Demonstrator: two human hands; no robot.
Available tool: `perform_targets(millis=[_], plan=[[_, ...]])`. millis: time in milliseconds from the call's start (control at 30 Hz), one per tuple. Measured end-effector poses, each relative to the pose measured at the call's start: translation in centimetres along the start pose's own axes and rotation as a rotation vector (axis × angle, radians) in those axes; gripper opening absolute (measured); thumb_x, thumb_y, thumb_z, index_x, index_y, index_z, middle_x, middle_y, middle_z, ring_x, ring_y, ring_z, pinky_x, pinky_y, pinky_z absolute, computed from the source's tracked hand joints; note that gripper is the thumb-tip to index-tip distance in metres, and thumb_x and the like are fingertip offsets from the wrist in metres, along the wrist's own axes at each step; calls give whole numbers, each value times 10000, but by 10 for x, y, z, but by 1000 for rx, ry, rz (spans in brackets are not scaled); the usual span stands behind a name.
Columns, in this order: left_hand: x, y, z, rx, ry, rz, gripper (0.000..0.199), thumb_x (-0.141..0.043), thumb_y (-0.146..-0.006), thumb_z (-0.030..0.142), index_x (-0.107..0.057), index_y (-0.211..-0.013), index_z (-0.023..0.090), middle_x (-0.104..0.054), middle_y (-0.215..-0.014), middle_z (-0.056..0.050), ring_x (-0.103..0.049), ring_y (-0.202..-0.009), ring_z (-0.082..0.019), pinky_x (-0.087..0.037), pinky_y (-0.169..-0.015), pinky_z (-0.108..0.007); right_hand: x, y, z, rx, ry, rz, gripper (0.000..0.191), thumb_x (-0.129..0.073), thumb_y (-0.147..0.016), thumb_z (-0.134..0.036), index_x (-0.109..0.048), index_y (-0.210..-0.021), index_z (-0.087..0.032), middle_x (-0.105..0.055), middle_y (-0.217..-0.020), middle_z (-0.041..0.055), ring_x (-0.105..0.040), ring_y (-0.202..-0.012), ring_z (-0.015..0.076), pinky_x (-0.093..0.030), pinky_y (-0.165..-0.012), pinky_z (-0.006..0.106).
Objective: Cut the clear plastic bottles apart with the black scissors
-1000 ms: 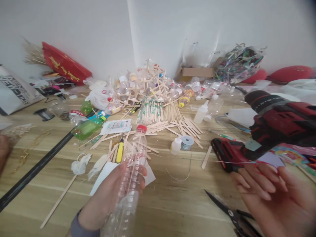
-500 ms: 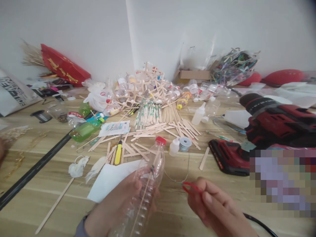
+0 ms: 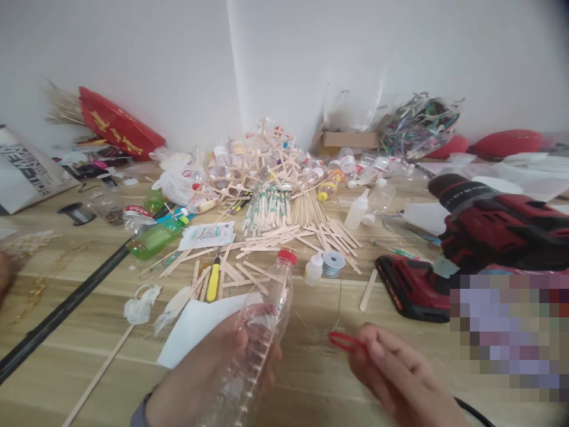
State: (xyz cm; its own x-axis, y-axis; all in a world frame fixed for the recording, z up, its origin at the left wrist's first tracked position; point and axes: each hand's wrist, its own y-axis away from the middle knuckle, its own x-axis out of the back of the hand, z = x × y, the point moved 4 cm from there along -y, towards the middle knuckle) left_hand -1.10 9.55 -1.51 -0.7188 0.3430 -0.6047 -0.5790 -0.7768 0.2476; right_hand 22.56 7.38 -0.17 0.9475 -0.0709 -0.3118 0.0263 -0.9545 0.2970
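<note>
My left hand (image 3: 222, 341) is wrapped round a clear plastic bottle (image 3: 262, 320) with a red cap (image 3: 287, 256). The bottle leans with its cap up and away from me, its ridged lower part running out of the bottom of the view. To its right, my right hand (image 3: 391, 367) pinches a red looped band (image 3: 344, 341) between thumb and fingers; the loop sticks out toward the bottle without touching it. Under the left forearm and bottle lies a white sheet (image 3: 195, 329). Beyond the bottle stand a small white squeeze bottle (image 3: 313, 270) and a wire spool (image 3: 333, 264).
A red and black cordless drill (image 3: 480, 231) stands at right. Wooden craft sticks (image 3: 271, 237), a yellow-handled screwdriver (image 3: 213, 279) and piled bottles (image 3: 222, 163) spread across the table. A black bar (image 3: 84, 290) crosses the left side. Another person's hand (image 3: 3, 273) seems to show at the left edge.
The bottle has turned slightly in my left hand, and the dark spot near its shoulder no longer shows. My right hand with the red band has shifted slightly right.
</note>
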Motion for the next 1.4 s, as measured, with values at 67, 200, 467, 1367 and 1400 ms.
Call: perform_targets(millis=[67,200,467,1367,1400], plan=[[1,0,6,-31,18,46,586,-771,-780,574,-656,-1251,246,-761,-939,-62,-710,-719,-188,-513,-630,-259,12,-2,-6,21,-55,153,574,-859,-680,-646,-542,-584,-177,-328,-481,-57,-298,-506,87,-370,-537,206],[4,0,18,-107,-8,127,470,-785,-784,542,-731,-1100,197,-767,-879,-57,-696,-651,-155,-494,-595,-231,36,-8,-28,91,-219,336,667,-936,-510,-596,-398,-450,-205,-276,-395,-57,-259,-419,85,-378,-429,219],[4,-2,17,-111,12,137,458,-773,-772,583,-765,-983,177,-748,-896,-59,-691,-682,-163,-508,-613,-241,44,-18,-38,225,-365,247,562,-791,-769,-613,-437,-594,-212,-305,-473,-64,-217,-434,100,-369,-420,218],[10,0,11,-94,29,121,455,-737,-807,589,-765,-1038,198,-754,-906,-52,-695,-676,-158,-516,-617,-242,38,-9,-21,117,-185,244,603,-866,-668,-601,-433,-534,-204,-303,-441,-57,-286,-454,98,-438,-490,221],[12,0,13,-104,35,148,438,-735,-808,586,-777,-971,182,-754,-880,-51,-685,-650,-151,-512,-607,-239,45,-11,-26,128,-233,266,598,-879,-648,-573,-416,-534,-213,-288,-431,-60,-269,-439,104,-427,-451,223]])
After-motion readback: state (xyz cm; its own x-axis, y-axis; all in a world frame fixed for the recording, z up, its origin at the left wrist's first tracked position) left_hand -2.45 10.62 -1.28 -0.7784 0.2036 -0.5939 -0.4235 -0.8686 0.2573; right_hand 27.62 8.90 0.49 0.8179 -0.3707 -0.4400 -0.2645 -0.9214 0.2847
